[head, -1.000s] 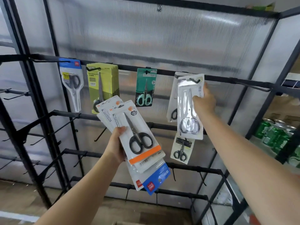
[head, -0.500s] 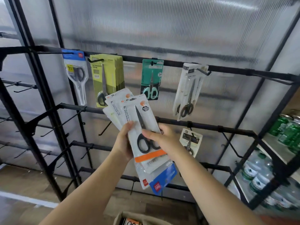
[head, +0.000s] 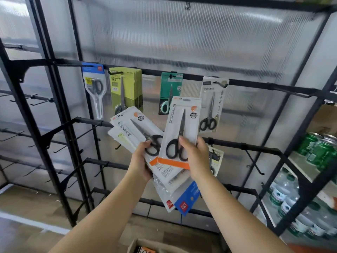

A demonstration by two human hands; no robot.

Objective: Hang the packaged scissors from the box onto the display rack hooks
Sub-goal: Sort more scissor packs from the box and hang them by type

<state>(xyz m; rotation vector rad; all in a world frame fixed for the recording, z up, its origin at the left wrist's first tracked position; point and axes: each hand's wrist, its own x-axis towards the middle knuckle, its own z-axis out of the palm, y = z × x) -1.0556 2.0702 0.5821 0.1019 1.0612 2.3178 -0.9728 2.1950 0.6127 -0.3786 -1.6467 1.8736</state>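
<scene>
Left hand grips a fanned stack of scissors packs; right hand, fingers curled, holds one scissors pack upright before the display rack. Box lies below.

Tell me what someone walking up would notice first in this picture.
Dead centre, the right hand holds a white scissors pack upright, just lifted off the fanned stack that the left hand grips. Behind them, four kinds of packs hang along the top bar of the black rack, the yellow-green bunch brightest.
</scene>
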